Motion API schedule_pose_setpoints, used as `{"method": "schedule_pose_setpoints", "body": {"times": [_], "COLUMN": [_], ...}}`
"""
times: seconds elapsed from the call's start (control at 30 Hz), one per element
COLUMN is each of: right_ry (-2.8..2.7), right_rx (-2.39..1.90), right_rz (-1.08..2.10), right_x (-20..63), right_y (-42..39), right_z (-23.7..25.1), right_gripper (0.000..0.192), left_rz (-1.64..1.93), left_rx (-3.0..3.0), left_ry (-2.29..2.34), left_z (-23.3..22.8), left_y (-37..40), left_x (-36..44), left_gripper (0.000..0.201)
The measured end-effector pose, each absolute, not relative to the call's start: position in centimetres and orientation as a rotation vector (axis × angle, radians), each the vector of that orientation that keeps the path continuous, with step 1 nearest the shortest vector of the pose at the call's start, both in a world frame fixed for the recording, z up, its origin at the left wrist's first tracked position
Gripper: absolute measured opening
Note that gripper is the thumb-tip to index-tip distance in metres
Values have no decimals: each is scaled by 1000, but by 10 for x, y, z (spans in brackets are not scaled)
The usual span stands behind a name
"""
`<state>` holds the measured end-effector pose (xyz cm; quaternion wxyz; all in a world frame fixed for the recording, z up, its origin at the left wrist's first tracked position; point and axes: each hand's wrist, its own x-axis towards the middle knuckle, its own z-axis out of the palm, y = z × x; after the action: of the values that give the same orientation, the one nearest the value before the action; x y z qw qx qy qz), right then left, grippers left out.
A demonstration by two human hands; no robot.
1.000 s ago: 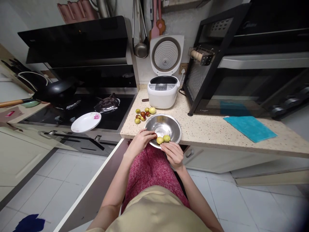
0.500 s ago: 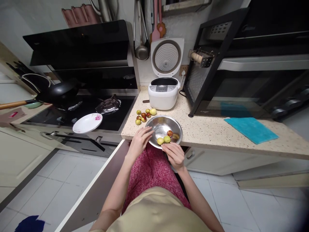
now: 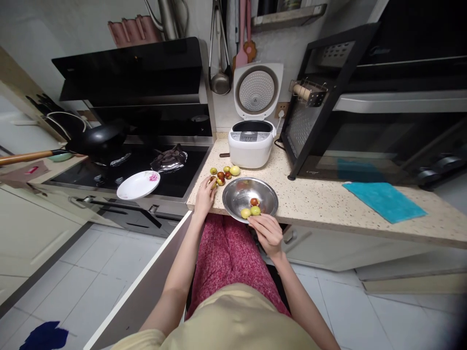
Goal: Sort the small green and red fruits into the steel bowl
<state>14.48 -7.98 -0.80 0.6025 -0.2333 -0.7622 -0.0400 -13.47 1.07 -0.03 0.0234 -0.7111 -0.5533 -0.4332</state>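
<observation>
My left hand (image 3: 206, 198) is at the near left end of a small group of green and red-brown jujubes (image 3: 221, 175) on the counter. Its fingers are closed round a jujube (image 3: 214, 184) there, partly hidden by them. A shiny metal bowl (image 3: 235, 191) sits by the counter's front edge, with a red-brown jujube (image 3: 254, 201), a green jujube (image 3: 256, 211) and a yellow-green jujube (image 3: 245, 213) inside. My right hand (image 3: 268, 235) pinches the bowl's near right rim between thumb and fingers.
Behind the bowl stands a white rice cooker (image 3: 251, 148), lid raised. A white plate (image 3: 137, 185) overhangs the stove's front edge at left, near a black wok (image 3: 98, 138). A blue cloth (image 3: 385, 200) lies at right before the oven. A cabinet door (image 3: 146, 287) hangs open beside my legs.
My left hand has left the bowl's left rim and moved up and left to the jujubes on the counter. My right hand stays at the bowl's rim. The view has shifted slightly.
</observation>
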Motion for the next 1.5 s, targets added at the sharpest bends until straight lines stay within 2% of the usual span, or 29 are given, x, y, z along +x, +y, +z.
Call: {"method": "schedule_pose_setpoints", "body": {"times": [0.43, 0.8, 1.1, 1.5], "right_ry": [-1801, -1773, -1800, -1797], "right_rx": [-578, -655, -658, -652], "right_rz": [-99, -108, -131, -109], "right_x": [148, 144, 148, 146], "right_y": [-82, -87, -90, -93], "right_z": [-5, -6, -8, -11], "right_gripper": [42, 38, 32, 39], "left_rz": [-1508, -1637, -1375, -862], "left_rx": [-2141, -2193, -2690, -2762], "left_ry": [-1724, -1436, -1362, -1508], "left_z": [-12, 26, 52, 56], "left_y": [21, -19, -43, -34], "left_x": [-134, -102, -78, -77], "left_gripper": [27, 31, 30, 23]}}
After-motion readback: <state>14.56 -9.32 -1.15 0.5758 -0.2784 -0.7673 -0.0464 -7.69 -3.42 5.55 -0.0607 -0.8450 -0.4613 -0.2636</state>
